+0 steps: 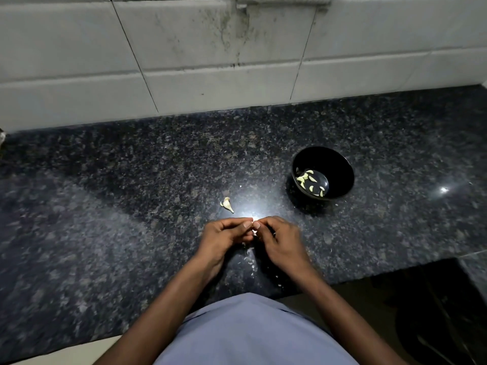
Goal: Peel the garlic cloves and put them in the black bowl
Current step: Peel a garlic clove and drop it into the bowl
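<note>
Lying alone left of centre on the dark speckled table (110, 196), a few unpeeled cloves (227, 204) wait. Below them, left hand (224, 237) and right hand (280, 238) together pinch one garlic clove (255, 229). Right of centre, the black bowl (340, 164) holds peeled cloves (308, 181).

Dim scene; overhead light throws glare spots on the glossy tabletop (131, 180), whose left edge is blurred, with wide-angle bending.

Kitchen: granite counter (131, 180) (speckled dark), tiled wall (184, 48)
</note>
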